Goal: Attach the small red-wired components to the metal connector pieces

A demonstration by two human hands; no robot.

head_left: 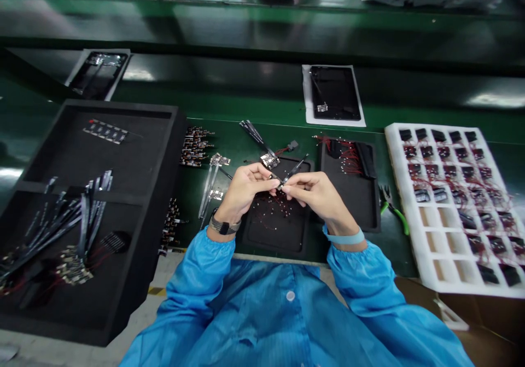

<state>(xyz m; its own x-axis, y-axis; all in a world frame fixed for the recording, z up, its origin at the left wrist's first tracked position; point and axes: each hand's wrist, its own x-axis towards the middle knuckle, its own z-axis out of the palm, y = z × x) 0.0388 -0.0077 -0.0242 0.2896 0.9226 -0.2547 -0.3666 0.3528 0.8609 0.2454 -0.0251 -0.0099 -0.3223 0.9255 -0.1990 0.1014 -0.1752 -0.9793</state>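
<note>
Over a shallow black tray (262, 241), my left hand (246, 186) pinches a small circuit board (274, 180) between thumb and fingers. My right hand (314, 192) is closed at the board's right end; its fingertips hide what lies between them. A dark flat cable (296, 165) slants up and right from there. Fine red wires (274, 208) with pale tips lie in the tray below. Just beyond my hands rests another circuit board (269, 161) with flat cables (251, 130), beside a small grey part (292, 145) on red wires. More small boards (216, 194) lie left of my left hand.
A large black foam tray (158, 181) with cabled boards stands left. Small parts (197, 145) are piled beside it. To the right are a second black tray (353, 203), green-handled pliers (392, 209) and a white foam tray (414, 236) of wired black parts. A screen panel (336, 93) lies behind.
</note>
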